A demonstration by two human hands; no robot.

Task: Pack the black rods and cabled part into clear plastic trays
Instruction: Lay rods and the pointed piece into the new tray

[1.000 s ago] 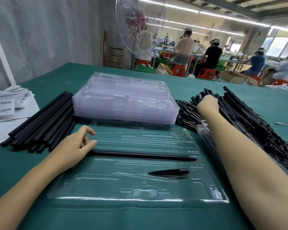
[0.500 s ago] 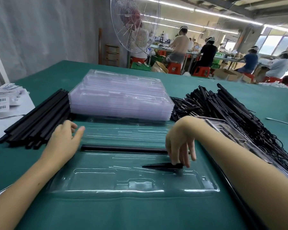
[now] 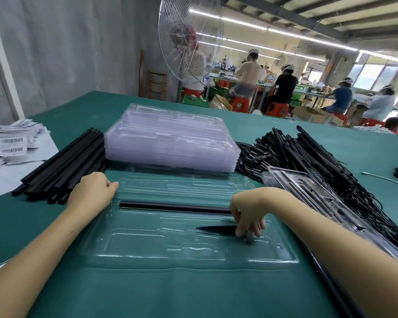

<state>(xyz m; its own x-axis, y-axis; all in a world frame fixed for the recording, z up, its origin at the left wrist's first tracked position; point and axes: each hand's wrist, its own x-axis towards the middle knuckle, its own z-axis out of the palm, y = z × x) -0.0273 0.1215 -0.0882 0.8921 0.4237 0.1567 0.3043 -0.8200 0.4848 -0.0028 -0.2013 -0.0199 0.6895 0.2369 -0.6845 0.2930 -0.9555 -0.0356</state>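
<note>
Now that it has left the tangled pile of black cabled parts [image 3: 308, 157] at right, the right hand [image 3: 248, 214] is pinching the thick end of the short tapered black piece [image 3: 216, 228] in the clear plastic tray [image 3: 147, 254], lower centre. The left hand [image 3: 92, 191], off the long black rod [image 3: 175, 206], is resting at the tray's left edge, fingers hidden, so I cannot tell its grip. No cabled part seems packed yet.

I see one clear tray [image 3: 147, 249] lying flat before me, a long black rod [image 3: 175, 207] seated crosswise in its groove, a short tapered black piece [image 3: 216, 228] just nearer me. Loose rods [image 3: 64, 166] lie bundled left, cabled parts [image 3: 308, 161] heaped right.
</note>
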